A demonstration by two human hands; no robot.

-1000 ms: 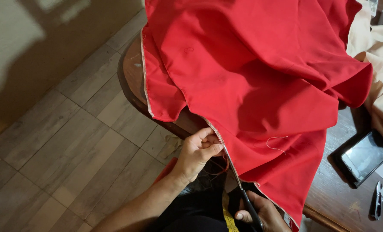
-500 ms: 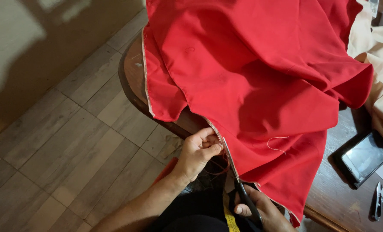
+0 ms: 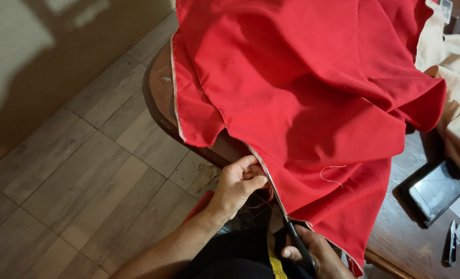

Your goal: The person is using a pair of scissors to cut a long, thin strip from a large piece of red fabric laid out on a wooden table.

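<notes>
Head view, only camera.

Left hand [image 3: 238, 185]: fingers pinched together on the hemmed edge of the red cloth [image 3: 302, 98], just where the edge comes off the table [image 3: 160, 95]. Thumb on top, fingertips curled under. It holds the edge taut.

Right hand [image 3: 312, 256]: closed around the dark handles of the scissors [image 3: 292, 232], low in frame, partly under the hanging cloth. Blades point up and away from the body, along the cloth edge. Can't tell if the blades are apart or together; they're thin and run right against the seam.

Key relation: the cloth edge runs as a long diagonal line from the left hand's pinch down toward the right hand. Scissor axis lies on the same line. The blade tip sits just below the left fingers, near but not touching as far as I can see. The left hand is farther along the edge, the right hand nearer the body.

Cloth: draped over the table's rounded corner, most of it on top, lower flap hanging off toward the person. Loose white thread [image 3: 333, 174] on the flap.

Rest: yellow tape measure [image 3: 275, 263] by the right hand, beige cloth [image 3: 454, 77] far right, phone [image 3: 436, 190] and small thread snips [image 3: 453, 247] on the table, wood-look floor [image 3: 80, 170] left.
</notes>
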